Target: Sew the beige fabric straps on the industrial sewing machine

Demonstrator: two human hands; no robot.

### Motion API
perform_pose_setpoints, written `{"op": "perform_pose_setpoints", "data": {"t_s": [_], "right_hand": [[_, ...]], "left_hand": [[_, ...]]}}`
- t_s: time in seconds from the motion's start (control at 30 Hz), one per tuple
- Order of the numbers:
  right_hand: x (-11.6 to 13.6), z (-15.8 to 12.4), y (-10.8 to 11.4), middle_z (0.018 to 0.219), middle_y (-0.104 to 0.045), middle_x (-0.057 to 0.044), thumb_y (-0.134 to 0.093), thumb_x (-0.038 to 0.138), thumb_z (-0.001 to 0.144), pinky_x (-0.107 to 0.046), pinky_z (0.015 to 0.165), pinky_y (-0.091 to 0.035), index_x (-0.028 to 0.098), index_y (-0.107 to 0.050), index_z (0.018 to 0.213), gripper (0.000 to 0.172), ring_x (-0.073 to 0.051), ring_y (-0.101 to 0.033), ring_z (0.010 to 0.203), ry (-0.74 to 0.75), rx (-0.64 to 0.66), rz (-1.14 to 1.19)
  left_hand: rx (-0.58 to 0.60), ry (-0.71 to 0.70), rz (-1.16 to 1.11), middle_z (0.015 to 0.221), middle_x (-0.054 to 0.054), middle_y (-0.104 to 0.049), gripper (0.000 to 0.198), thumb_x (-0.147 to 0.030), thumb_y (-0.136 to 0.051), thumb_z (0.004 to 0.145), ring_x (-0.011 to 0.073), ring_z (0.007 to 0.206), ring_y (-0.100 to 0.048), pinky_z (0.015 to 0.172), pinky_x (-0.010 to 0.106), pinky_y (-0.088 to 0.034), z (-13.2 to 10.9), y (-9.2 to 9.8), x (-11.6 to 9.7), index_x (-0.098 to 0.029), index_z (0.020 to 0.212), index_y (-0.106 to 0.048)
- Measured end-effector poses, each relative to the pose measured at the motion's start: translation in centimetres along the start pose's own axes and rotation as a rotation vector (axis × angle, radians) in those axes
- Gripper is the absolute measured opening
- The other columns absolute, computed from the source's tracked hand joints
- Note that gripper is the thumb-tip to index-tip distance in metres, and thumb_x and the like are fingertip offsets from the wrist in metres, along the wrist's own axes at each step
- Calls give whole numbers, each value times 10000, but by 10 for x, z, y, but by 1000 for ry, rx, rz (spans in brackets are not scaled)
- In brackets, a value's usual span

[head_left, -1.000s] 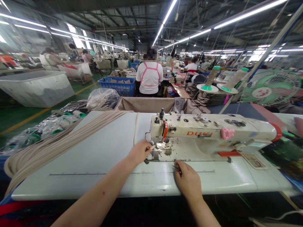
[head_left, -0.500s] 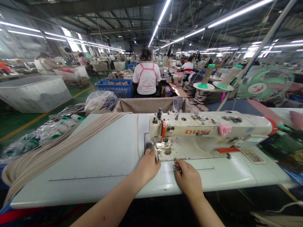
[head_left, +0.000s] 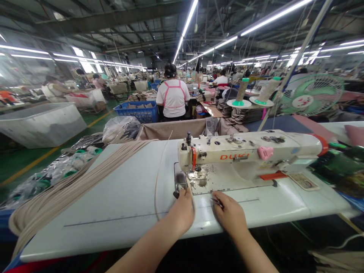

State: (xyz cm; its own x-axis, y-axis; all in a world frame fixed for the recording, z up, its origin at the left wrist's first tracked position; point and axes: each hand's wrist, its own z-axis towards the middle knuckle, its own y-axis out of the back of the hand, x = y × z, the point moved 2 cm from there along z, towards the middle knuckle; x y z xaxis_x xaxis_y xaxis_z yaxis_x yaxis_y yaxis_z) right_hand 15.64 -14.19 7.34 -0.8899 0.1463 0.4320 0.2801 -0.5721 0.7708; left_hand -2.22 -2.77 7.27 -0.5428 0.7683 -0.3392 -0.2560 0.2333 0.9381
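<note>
My left hand (head_left: 183, 212) is closed beside the sewing machine's needle area, its fingers pinching a narrow beige fabric strip (head_left: 156, 184). One length of that strip curves across the table to the left, and another runs from the presser foot past my fingers. To the right, my right hand (head_left: 229, 214) rests at the table's front part, closed around a small dark metal tool (head_left: 217, 202) with pointed tips, which looks like thread snips. Most of the tool is hidden in my palm. The white sewing machine (head_left: 244, 151) stands just beyond both hands.
A thick bundle of beige strips (head_left: 85, 172) hangs over the table's left side. Behind the table is a fabric-lined bin (head_left: 170, 129). Thread cones (head_left: 241, 93) and a green fan (head_left: 313, 96) stand at right. A co-worker (head_left: 173, 96) sits ahead, facing away.
My left hand has drawn back slightly toward me from the presser foot area, and the strip now bows farther left. My right hand keeps its hold on the tool. The view has shifted slightly.
</note>
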Motion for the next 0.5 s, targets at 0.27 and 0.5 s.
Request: {"op": "perform_pose_setpoints", "data": {"t_s": [0.27,0.5], "right_hand": [[-16,-35,34,726,-692,-8,-560,492,945,-288,677,-532,227,-741,1008,327,-191,-633,670,-333,29,454],[-77,-86,66,790,-692,-50,-529,751,886,-306,710,-518,194,-711,880,586,-207,-635,747,-706,-292,462]], "left_hand": [[-138,112,-75,1377,182,-490,716,-261,-749,807,343,1268,-561,1136,468,-463,-3,22,-10,-139,1428,-413],[-253,-88,-98,1279,162,-535,327,-256,-551,947,313,1222,-584,1112,474,-480,-9,2,4,-122,1240,-493]]}}
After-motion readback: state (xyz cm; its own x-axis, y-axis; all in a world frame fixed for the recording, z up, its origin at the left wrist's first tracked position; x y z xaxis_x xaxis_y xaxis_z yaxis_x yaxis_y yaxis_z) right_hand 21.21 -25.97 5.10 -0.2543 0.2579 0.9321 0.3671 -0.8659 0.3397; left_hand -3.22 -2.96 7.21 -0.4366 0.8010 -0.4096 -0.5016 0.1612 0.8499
